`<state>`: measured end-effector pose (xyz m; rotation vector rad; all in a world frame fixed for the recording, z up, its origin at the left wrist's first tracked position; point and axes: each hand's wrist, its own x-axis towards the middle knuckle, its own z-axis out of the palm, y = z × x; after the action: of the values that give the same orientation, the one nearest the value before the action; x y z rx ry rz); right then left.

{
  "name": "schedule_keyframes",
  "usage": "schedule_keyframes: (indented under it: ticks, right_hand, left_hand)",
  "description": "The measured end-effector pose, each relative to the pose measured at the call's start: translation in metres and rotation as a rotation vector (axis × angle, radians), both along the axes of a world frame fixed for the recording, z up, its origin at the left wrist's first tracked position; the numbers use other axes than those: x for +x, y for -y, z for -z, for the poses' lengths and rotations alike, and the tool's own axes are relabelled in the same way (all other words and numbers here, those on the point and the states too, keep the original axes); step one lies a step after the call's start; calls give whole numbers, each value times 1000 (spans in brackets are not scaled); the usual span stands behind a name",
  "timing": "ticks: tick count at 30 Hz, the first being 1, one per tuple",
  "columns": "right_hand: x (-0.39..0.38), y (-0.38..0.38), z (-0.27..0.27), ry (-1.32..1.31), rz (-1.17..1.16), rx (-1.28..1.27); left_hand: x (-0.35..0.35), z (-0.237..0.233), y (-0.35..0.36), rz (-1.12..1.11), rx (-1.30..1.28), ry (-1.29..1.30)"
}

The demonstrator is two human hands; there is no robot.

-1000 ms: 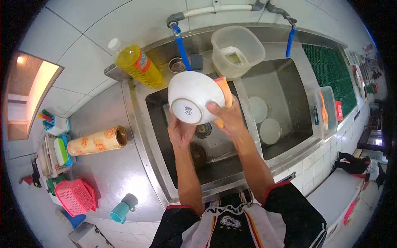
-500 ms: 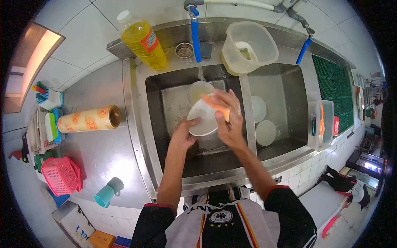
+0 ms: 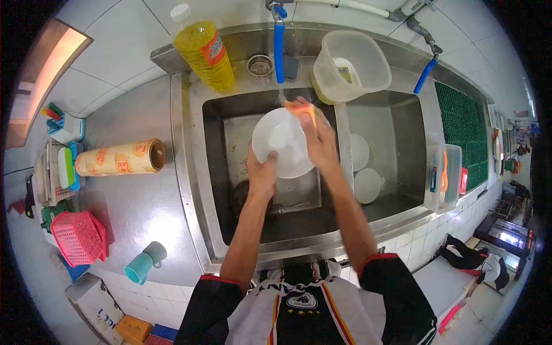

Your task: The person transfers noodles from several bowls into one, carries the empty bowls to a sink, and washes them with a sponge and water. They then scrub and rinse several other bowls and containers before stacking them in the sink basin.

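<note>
A white bowl point(image 3: 284, 146) is held over the left sink basin point(image 3: 302, 221), its inside facing up. My left hand point(image 3: 262, 175) grips its lower left edge, thumb on the inner surface. My right hand point(image 3: 320, 141) is closed on an orange sponge point(image 3: 300, 109) at the bowl's upper right rim. Just above the sponge, the blue hose point(image 3: 279, 54) of the tap hangs over the basin. In the right sink basin point(image 3: 402, 149), two round white dishes point(image 3: 368, 185) lie under water.
An oil bottle with yellow liquid point(image 3: 207, 57), a small metal bowl point(image 3: 260, 66) and a plastic tub point(image 3: 351, 66) stand along the back ledge. On the left counter are a film roll point(image 3: 121, 158), a pink basket point(image 3: 80, 238) and a turquoise mug point(image 3: 139, 268). A person point(image 3: 474, 261) is at far right.
The bowl has turned to face the camera more fully and now covers the dish seen under the hose before. My right hand has moved the sponge up to the rim.
</note>
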<state>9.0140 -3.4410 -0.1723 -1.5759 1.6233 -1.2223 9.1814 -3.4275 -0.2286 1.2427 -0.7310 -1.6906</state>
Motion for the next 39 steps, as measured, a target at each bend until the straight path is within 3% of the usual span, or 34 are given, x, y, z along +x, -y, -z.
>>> schedule_keyframes:
  ticks: [3, 9, 14, 17, 18, 21, 24, 27, 30, 33, 36, 39]
  right_hand:
    - [-14, 14, -15, -184, -275, 77]
    - [-22, 15, -30, -752, -611, -153]
    - [-30, 10, -3, -910, -755, -287]
    - [-26, 15, -8, -963, -809, -310]
    - [-23, 14, -14, -967, -826, -291]
    - [-28, 2, -30, -761, -606, 301]
    - [-29, -37, -9, -661, -489, 317]
    - [-19, -49, 24, -512, -281, 142]
    - [-3, -27, 31, -420, -220, -179]
    - [5, -22, 23, -435, -311, -204]
    - [2, -44, 23, -200, -217, -37]
    - [20, -89, 44, -110, 35, 22]
  left_hand:
    - [11, -18, 15, 202, -82, 112]
    - [27, -19, 38, 421, 41, 34]
    - [31, -41, 42, 644, -101, 290]
    - [34, -45, 51, 773, -41, 305]
    - [36, -41, 48, 719, -12, 248]
    - [43, -29, 46, 559, 17, 153]
    - [47, -8, 31, 446, -43, 226]
    - [38, 1, 14, 401, -196, 453]
    - [29, -24, 20, 414, -166, 380]
    - [35, -23, 24, 438, -93, 332]
    - [36, -32, 13, 288, -47, 347]
    - [31, -18, 6, 144, -154, 456]
